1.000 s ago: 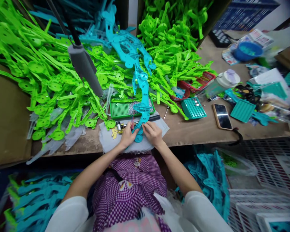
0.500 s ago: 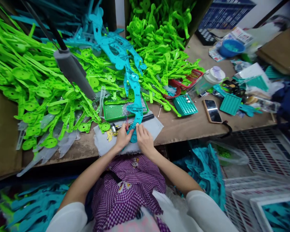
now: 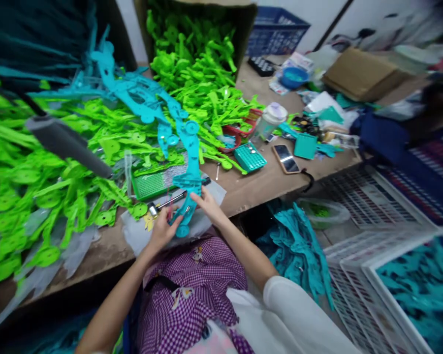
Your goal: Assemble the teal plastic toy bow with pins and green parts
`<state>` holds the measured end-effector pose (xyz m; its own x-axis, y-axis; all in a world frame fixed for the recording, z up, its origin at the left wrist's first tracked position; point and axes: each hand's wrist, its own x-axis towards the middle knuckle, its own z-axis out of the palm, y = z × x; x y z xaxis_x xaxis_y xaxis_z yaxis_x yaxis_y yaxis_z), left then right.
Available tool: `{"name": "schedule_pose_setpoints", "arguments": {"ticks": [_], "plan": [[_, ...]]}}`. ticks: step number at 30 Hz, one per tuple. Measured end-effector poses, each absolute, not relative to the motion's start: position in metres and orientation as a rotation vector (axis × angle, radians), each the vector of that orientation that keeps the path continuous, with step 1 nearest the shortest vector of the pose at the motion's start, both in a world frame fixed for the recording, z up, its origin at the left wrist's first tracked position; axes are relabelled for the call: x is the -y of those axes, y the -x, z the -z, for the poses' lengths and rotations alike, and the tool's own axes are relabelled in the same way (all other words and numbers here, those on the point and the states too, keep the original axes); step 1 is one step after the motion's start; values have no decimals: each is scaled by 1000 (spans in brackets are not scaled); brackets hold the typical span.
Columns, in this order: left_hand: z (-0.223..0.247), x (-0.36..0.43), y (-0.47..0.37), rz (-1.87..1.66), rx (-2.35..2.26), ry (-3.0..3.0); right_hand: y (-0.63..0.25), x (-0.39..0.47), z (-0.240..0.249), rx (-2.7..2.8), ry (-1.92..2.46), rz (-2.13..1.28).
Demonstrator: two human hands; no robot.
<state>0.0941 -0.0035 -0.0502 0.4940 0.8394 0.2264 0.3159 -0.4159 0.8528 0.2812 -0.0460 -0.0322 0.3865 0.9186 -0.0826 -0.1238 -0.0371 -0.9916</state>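
Observation:
A long teal plastic part point(image 3: 190, 162) stands tilted over the bench's near edge, its round lower end close to my lap. My left hand point(image 3: 164, 227) grips its lower end from the left. My right hand point(image 3: 205, 203) pinches it from the right, a little higher. Under both hands lies a white cloth point(image 3: 140, 235) with a small metal hammer point(image 3: 161, 205) on it. Just behind sits a green grid tray point(image 3: 149, 185) with silver screws.
Green plastic parts point(image 3: 59, 167) pile over the left and back of the wooden bench point(image 3: 258, 184), with teal parts point(image 3: 133, 93) on top. A hanging grey tool point(image 3: 70, 145) is at left. A phone point(image 3: 285, 158), teal trays and clutter lie right. White crates point(image 3: 398, 275) of teal parts stand at lower right.
The view has swung right and tilted, bringing the crates into sight. Both hands have lifted the teal part's lower end off the cloth, toward my lap.

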Motion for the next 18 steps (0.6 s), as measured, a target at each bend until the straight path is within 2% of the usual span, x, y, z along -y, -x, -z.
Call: {"name": "schedule_pose_setpoints", "arguments": {"ticks": [3,6,12,16,18], "plan": [[47,0,-76,-792,-881,-2101,-271,52,23,719,1262,-1055],[45,-3,-57,-895,-863,-2228,-261,79,20,597,1281,-928],[41,0,-30,-1081,-918,-2481,-251,116,43,302,1382,-770],[21,-19,-39,-1368,-1322,-2356,-251,115,48,210,1299,-1064],[1,-29,-52,-1389,-1440,-2259,-255,114,45,245,1286,-1270]]}}
